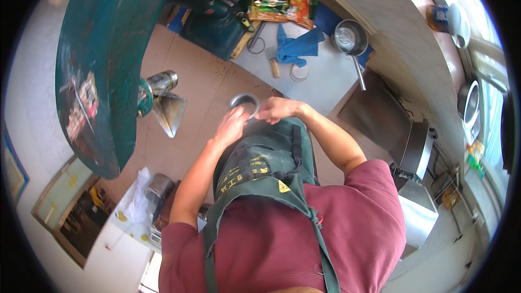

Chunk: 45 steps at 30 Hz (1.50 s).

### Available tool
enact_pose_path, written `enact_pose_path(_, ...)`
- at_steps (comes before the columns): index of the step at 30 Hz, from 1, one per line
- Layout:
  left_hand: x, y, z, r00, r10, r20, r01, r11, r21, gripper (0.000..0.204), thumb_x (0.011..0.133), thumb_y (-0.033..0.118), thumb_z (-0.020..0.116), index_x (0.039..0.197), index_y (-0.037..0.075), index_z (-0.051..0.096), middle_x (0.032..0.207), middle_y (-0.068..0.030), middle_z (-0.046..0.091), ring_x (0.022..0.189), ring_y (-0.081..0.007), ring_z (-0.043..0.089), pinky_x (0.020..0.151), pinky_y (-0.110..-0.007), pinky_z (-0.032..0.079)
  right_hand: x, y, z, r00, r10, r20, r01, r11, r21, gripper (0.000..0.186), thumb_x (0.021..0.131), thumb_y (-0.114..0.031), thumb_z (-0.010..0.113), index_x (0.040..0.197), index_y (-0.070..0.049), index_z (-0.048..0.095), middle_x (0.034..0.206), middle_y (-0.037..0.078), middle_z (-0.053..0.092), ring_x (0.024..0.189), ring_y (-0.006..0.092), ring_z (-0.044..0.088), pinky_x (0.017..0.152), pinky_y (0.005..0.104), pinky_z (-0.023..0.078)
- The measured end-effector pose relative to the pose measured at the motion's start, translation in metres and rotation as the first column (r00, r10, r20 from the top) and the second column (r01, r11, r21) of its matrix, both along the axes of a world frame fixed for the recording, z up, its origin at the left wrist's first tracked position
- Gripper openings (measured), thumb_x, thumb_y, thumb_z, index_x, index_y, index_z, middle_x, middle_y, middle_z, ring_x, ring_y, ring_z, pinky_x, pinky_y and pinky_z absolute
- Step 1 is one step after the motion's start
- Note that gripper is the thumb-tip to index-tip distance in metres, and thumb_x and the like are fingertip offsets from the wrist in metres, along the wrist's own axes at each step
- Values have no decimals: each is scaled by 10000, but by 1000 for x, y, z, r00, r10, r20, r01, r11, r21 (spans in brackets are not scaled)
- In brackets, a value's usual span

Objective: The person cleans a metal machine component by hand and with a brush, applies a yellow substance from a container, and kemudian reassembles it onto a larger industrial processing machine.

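Maroon shirt and dark green apron, nearest the lens, fill the lower middle. Both bare forearms reach forward from them.

Left hand: fingers curled loosely against the near rim of a small round metal tin; palm partly hidden, so the exact grip cannot be told.
Right hand: fingers closed over the tin's right rim, pinching it.
Metal tin: held between both hands, just above the apron's top edge, open side facing the camera.

Worktop, grey, beyond the hands: blue cloth, steel saucepan with long handle, printed orange-green bag, wooden-handled tool, loose metal rings.

Left side: large teal machine housing with a shiny metal funnel beside it.
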<state>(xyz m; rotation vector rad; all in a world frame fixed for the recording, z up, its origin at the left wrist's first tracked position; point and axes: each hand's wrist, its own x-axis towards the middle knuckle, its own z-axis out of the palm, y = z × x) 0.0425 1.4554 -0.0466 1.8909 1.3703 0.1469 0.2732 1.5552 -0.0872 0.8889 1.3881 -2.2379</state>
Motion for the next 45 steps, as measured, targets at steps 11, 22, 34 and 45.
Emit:
enact_pose_path(11,20,45,21,989,-142,-48,147,983,111,93,863,62,631,947,22,630,973,-130,567,1020,-323,587,880,-441,495,15,-48,-2,958,-287,-9,172,548,818,345,901,-326,705,942,12,648,852,256,692,845,444,686,785,521,550)
enact_pose_path(22,1,19,-4,654,678,337,-712,702,-31,387,945,101,702,1302,35,569,1281,-131,562,1207,-278,580,1022,-425,494,3,-36,-3,922,-378,-81,372,813,447,343,1012,-295,563,942,38,611,786,282,644,759,437,631,729,502,494)
enact_pose_path(34,20,62,-35,-267,943,197,-95,178,-979,558,953,547,671,1224,66,593,1127,-66,607,1099,-229,584,1014,-440,495,6,-15,35,908,-389,-158,417,875,246,431,1048,-391,539,1122,18,652,899,159,715,855,241,687,809,400,538)
enact_pose_path(45,27,62,-25,-277,958,67,-86,44,-995,543,939,452,721,1262,40,578,1222,-101,595,1208,-275,549,1101,-482,454,60,62,-145,899,-428,97,149,506,849,271,936,-239,667,1137,-57,672,922,188,731,905,345,717,814,448,573)
